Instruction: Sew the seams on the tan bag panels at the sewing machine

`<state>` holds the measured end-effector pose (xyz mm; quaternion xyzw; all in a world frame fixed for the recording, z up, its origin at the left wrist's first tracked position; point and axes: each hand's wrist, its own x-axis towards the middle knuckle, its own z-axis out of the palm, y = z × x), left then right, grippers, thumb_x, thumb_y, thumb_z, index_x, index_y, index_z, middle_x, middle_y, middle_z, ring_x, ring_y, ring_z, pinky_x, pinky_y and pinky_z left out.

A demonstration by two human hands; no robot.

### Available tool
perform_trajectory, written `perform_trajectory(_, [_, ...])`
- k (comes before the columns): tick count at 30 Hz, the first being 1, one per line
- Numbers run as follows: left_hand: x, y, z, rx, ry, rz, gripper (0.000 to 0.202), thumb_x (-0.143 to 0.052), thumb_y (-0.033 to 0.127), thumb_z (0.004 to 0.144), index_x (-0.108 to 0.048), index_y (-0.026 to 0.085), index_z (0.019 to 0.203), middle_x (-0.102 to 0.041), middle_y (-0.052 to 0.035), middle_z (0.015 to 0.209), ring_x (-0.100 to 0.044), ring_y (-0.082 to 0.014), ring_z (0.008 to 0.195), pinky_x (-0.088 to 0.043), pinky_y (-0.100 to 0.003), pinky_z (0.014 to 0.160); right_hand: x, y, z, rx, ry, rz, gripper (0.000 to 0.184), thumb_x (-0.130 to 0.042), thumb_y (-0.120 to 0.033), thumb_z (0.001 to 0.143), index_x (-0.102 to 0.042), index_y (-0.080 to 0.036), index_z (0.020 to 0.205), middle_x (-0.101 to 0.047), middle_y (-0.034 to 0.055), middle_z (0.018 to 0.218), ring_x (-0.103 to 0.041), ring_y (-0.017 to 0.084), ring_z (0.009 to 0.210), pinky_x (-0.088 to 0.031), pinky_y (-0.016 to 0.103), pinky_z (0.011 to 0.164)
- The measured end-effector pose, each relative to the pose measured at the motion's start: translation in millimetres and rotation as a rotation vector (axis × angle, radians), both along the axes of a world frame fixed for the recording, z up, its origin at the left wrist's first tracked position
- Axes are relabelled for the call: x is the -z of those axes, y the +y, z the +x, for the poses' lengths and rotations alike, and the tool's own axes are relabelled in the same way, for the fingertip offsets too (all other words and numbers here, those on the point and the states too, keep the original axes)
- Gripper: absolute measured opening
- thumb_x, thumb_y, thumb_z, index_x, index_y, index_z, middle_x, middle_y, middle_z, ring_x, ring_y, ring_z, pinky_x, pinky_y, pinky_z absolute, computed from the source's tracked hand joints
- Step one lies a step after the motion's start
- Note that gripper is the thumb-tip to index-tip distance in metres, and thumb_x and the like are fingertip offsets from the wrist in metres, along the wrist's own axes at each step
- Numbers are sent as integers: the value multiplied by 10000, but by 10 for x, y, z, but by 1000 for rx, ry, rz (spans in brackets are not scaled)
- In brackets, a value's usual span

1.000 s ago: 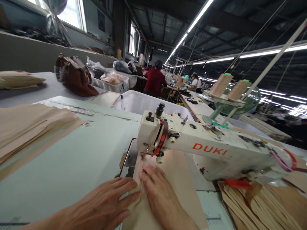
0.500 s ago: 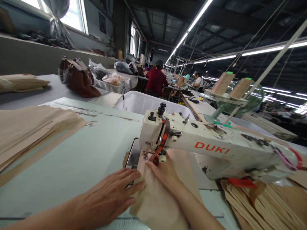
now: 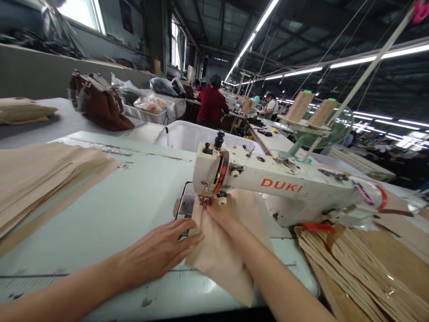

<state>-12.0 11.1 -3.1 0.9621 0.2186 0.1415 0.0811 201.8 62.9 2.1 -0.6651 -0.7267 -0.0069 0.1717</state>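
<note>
A white DUKI sewing machine (image 3: 278,185) stands on a pale green table (image 3: 110,214). A beige fabric piece (image 3: 219,255) lies under its needle and runs toward me. My left hand (image 3: 157,250) lies flat on the table, fingers stretched out, fingertips on the fabric's left edge. My right hand (image 3: 223,214) presses flat on the fabric with its fingertips right at the presser foot.
A stack of beige fabric pieces (image 3: 40,179) lies at the left, and more cut pieces (image 3: 362,268) are piled at the right. A white bin (image 3: 187,136) stands behind the machine, a brown handbag (image 3: 97,103) farther left. Thread cones (image 3: 308,109) and a fan (image 3: 330,132) stand at the right. Other people work at the back.
My right hand slid forward along the fabric up to the presser foot. The fabric moved with it. My left hand stayed flat at the fabric's left edge.
</note>
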Motion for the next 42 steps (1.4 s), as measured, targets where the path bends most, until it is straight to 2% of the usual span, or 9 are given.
perform_trajectory(4, [10,-72,3,-2,-30,-12,384,-458,128,1009,-536,255,1363,-559,-92,1251,-542,-234,1165,-485,-364,1029,-75,-333,90,-95,31,1,183,-598,-227,932,-651,-184,1102,-649,124,1182,-592,272,1149,-494,415,960])
perform_trajectory(7, [-31,-104,4,17,-26,-54,363,-459,144,1022,-541,254,1358,-576,-78,1236,-548,-221,1166,-478,-353,1037,-51,-761,158,-308,126,8,206,-582,-179,943,-640,-193,1140,-645,87,1229,-590,201,1175,-477,360,1042])
perform_trajectory(9, [-51,-124,-4,16,-39,-56,401,-470,147,1016,-513,266,1397,-578,-75,1264,-548,-226,1190,-473,-368,1049,15,-984,183,-437,150,38,275,-536,-148,965,-621,-196,1221,-634,77,1303,-558,193,1255,-399,412,1146])
perform_trajectory(12, [1,-164,-47,-21,-85,-26,493,-543,187,977,-462,287,1452,-554,-68,1376,-542,-241,1243,-466,-378,1079,155,-1131,181,-458,39,98,371,-465,-118,983,-571,-161,1336,-590,101,1396,-519,230,1330,-349,504,1183])
perform_trajectory(17, [145,-170,-117,-92,-144,59,595,-627,321,947,-414,297,1501,-522,-44,1471,-557,-247,1273,-488,-340,1079,312,-1057,178,-446,-124,191,410,-430,-80,962,-563,-113,1348,-571,128,1412,-541,265,1317,-456,501,1110])
perform_trajectory(24, [-47,5,-52,-52,-56,5,607,-635,290,919,-423,297,1488,-542,-43,1448,-559,-256,1282,-486,-389,1094,286,-889,225,-446,-114,158,411,-431,-107,969,-566,-139,1356,-580,94,1408,-552,249,1307,-448,490,1122])
perform_trajectory(31, [28,183,-21,-50,-42,-78,633,-640,327,910,-410,254,1495,-488,-89,1493,-487,-294,1357,-437,-455,1134,221,-729,256,-425,-84,79,406,-468,-115,975,-558,-175,1367,-591,73,1400,-555,276,1295,-433,546,1117])
perform_trajectory(36, [-28,302,11,-51,1,-96,663,-646,337,898,-395,292,1510,-488,-87,1497,-487,-333,1355,-435,-528,1115,95,-617,265,-424,-43,12,427,-514,-40,925,-605,-225,1299,-643,55,1328,-599,274,1211,-442,553,1095])
perform_trajectory(42, [-68,422,45,-40,-56,-50,636,-671,378,884,-458,264,1472,-539,-105,1451,-527,-324,1319,-454,-481,1102,81,-484,240,-397,29,4,429,-497,-65,949,-599,-271,1311,-613,25,1372,-589,263,1212,-417,548,1107])
